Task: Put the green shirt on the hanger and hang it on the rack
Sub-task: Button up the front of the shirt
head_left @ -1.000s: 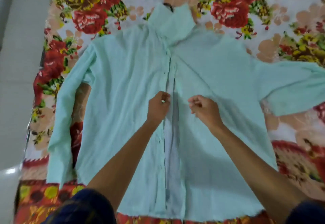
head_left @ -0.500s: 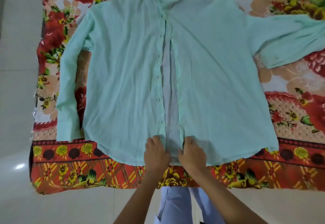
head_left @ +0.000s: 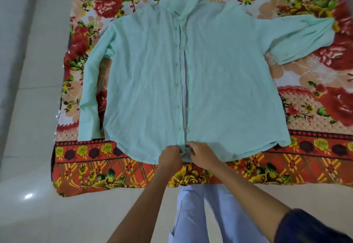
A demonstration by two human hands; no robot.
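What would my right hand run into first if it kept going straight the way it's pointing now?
The right hand points up and slightly left along the green shirt, already pinching its bottom hem beside the left hand. Going on, it would probably just slide up the open button placket; nothing else lies in that line.
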